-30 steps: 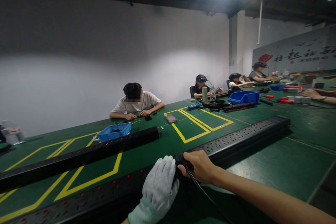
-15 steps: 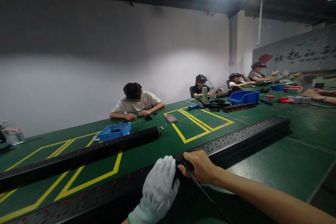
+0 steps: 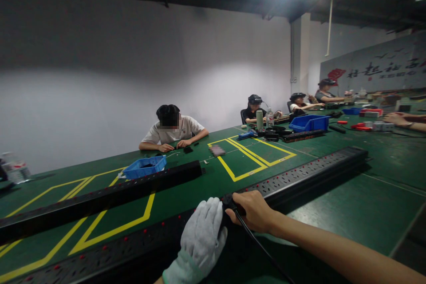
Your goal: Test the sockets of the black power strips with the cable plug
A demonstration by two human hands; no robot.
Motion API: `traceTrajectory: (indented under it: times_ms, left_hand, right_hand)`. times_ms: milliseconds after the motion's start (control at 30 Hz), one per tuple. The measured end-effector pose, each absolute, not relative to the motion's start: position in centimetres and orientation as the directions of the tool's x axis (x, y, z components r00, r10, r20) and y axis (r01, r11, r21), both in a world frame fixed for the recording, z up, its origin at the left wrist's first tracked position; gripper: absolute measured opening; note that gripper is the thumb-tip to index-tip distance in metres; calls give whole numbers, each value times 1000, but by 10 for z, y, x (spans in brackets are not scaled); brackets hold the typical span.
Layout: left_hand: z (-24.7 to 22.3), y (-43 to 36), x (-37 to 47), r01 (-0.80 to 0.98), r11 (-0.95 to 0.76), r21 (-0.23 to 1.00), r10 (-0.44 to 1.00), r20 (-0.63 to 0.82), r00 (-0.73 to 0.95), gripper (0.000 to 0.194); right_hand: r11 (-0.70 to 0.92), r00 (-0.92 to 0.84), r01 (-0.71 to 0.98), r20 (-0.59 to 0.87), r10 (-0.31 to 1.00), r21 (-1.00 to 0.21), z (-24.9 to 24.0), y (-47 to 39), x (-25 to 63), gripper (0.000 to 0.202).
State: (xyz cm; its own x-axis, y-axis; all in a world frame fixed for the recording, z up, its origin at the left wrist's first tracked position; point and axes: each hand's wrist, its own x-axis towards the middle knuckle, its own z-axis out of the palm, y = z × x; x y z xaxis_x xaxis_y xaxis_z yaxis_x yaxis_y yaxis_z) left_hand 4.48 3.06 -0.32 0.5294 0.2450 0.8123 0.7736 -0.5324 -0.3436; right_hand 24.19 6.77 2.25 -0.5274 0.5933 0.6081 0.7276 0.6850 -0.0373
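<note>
A long black power strip (image 3: pixel 293 177) with rows of sockets and small red switches runs diagonally in front of me, on both sides of my hands. My left hand (image 3: pixel 202 230), in a pale grey glove, lies over the strip, its fingers across the top and its thumb on the near side. My bare right hand (image 3: pixel 254 213) grips a black plug (image 3: pixel 228 200) at the top of the strip, right beside the gloved fingertips. From the plug a black cord (image 3: pixel 258 244) trails down toward me. The plug's pins are hidden.
A second black power strip (image 3: pixel 156 182) lies farther left, before a light blue bin (image 3: pixel 145 167). Yellow tape marks the green table (image 3: pixel 382 191). A darker blue bin (image 3: pixel 309 123), bottles and black parts stand at the back right. Across the table sits a co-worker (image 3: pixel 173 131); others sit beyond.
</note>
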Motion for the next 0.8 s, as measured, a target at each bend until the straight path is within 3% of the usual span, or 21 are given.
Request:
traceTrajectory:
  times_ms: [800]
  left_hand:
    - [-4,31,45,771,-535,-345,250,807,534,45]
  right_hand:
    - [681,-535,732,603,591,-18,21,68,242,25]
